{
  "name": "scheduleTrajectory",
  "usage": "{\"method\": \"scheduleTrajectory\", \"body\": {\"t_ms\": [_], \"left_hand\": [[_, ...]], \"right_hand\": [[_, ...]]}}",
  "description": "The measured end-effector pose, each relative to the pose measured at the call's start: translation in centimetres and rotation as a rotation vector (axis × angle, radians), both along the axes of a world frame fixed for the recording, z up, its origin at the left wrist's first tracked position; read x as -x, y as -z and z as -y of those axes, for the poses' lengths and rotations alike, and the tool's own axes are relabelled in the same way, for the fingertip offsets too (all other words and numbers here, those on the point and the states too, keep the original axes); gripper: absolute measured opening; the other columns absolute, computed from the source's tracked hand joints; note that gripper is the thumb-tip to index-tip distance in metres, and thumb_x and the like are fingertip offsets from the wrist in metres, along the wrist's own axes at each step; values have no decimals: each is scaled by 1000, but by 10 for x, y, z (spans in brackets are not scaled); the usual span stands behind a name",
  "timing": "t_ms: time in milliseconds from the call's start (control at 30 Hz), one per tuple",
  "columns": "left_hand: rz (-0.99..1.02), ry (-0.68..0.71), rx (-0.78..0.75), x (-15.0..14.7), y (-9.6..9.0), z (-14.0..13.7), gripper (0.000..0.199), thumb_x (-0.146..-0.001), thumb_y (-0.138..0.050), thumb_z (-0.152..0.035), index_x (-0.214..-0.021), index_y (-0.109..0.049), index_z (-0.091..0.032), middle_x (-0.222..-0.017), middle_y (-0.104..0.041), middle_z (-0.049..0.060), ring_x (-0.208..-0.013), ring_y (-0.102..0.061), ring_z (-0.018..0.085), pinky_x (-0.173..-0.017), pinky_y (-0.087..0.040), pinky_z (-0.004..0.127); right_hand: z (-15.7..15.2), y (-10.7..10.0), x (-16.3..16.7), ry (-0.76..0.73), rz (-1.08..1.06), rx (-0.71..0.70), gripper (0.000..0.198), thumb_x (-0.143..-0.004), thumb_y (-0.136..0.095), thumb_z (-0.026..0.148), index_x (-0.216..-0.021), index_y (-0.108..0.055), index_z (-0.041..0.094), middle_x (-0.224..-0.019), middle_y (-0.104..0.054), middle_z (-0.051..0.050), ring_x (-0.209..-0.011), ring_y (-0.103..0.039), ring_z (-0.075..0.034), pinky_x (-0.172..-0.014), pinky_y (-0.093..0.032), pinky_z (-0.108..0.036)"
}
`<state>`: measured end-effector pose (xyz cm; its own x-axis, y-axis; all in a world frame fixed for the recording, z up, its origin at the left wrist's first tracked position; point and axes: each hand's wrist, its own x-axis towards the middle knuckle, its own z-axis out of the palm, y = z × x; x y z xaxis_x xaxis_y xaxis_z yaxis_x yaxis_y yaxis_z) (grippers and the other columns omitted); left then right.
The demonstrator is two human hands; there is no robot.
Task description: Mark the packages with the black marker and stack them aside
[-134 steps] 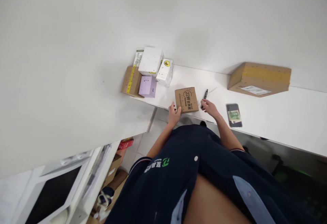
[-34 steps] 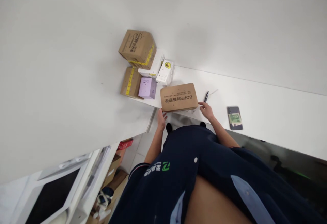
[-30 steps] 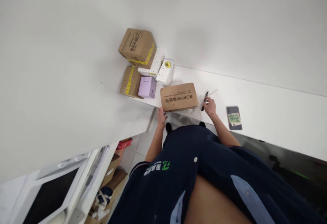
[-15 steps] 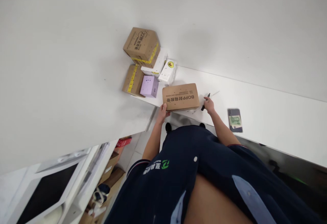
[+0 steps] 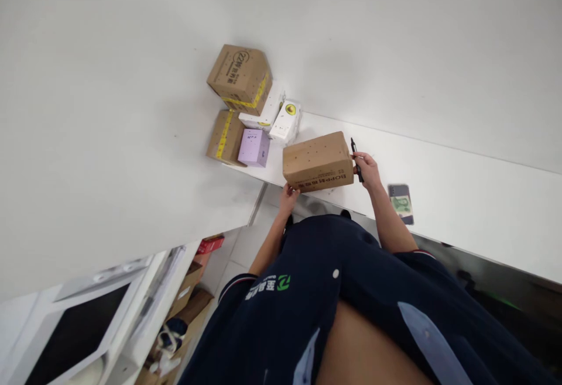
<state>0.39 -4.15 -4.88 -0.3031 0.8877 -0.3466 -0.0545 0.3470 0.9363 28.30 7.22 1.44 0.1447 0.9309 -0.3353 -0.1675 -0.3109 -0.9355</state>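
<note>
Head view showed the left hand [image 5: 288, 198] with its fingers at the near-left corner of a brown cardboard box [image 5: 314, 154] (whether gripping it or only steadying it, I couldn't tell from where I stood), while the right hand [image 5: 367, 169] grasped a black marker [image 5: 353, 147] just beside the box's right end. That box was near the front edge of the white surface [image 5: 465, 203], printed side facing the person [image 5: 325, 247], to the right of a purple box [image 5: 253, 147] and a white carton [image 5: 285, 123]. Past the right hand lay a phone [image 5: 407, 219] with a banknote [image 5: 400, 205] on it.
</note>
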Motion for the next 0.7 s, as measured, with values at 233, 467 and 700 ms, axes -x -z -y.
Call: {"method": "scheduleTrajectory", "body": {"t_ms": [233,467,700], "left_hand": [[-195,-76,71,0,-10,-3,39,-84,-56,-18,-122,-65,-19,-122,-71,13,-114,-66,23,-102,-52,44],[-323,-229,-22,-4,-33,-9,39,-96,-47,-32,-132,-57,-22,-135,-59,15,-120,-61,22,-104,-50,41],[-645,-19,-279,-27,-59,-8,51,-96,-47,-47,-135,-57,-16,-145,-47,20,-143,-39,29,-123,-28,49]], "right_hand": [[28,5,-19,268,-60,141,29,-67,-69,32,-94,-61,23,-91,-72,4,-49,-56,-5,-43,-47,-17],[24,-48,-24,273,-417,17,26,-72,-67,30,-97,-61,29,-82,-73,6,-55,-61,-8,-52,-52,-20],[33,-97,21,-223,-483,-99,29,-84,-56,48,-108,-65,34,-96,-76,1,-72,-67,-17,-70,-57,-37]]}}
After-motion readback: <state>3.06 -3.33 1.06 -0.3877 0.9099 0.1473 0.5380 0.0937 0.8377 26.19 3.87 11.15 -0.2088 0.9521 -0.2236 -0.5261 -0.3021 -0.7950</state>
